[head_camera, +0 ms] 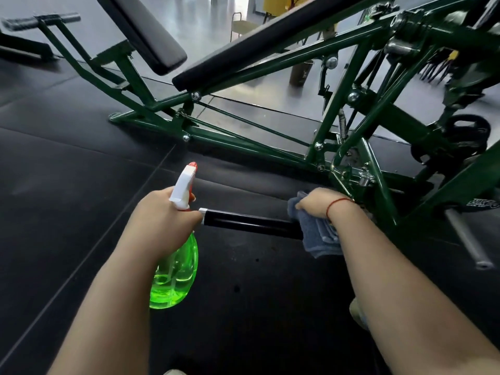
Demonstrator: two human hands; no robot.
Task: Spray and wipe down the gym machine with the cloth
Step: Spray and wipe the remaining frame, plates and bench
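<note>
1. A green spray bottle (pixel 176 274) is gripped by the left hand (pixel 162 215), the fingers curled round its neck just under the white trigger head. The red nozzle is pointed away, towards the machine.
2. No label or writing is seen on the bottle; clear green liquid is visible in its lower part.
3. A folded grey-blue cloth (pixel 319 236) is clutched by the right hand (pixel 316 203) and pressed against the near end of a glossy black bar (pixel 249 221). The bar is spanned between the two hands, which are held well apart.
4. A thin red string bracelet (pixel 338 204) is worn on the right wrist.
5. The gym machine (pixel 338 104), dark green tubing with black pads, is stood on the black floor mat (pixel 67 185) near its far edge, where pale floor begins.
6. White lettering (pixel 484 204) is printed on the frame at the right side, but it is cut off and blurred, so it cannot be read.
7. A black weight plate (pixel 468 131) is mounted on the machine's right side, and below it a chrome peg (pixel 468 242) is angled out over the mat.
</note>
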